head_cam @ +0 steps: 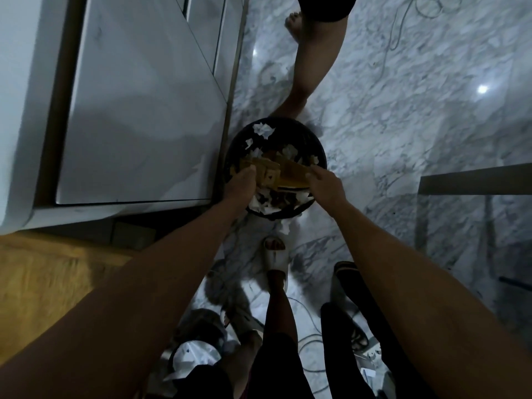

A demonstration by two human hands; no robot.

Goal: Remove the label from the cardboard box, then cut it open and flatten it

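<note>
A folded, flattened brown cardboard box [283,175] lies across the top of a round black bin [312,145] on the marble floor. My left hand [240,182] grips the cardboard's left end. Its right end is held by my right hand [324,180], fingers closed over the edge. Both arms reach straight down over the bin. Crumpled white paper scraps [263,130] fill the bin around and under the cardboard.
A white cabinet [138,110] stands close on the bin's left. Another person's bare leg [311,67] is just beyond the bin. My sandalled foot [275,259] is right before it. A wooden surface [43,275] is at left; cables [308,338] trail on the floor.
</note>
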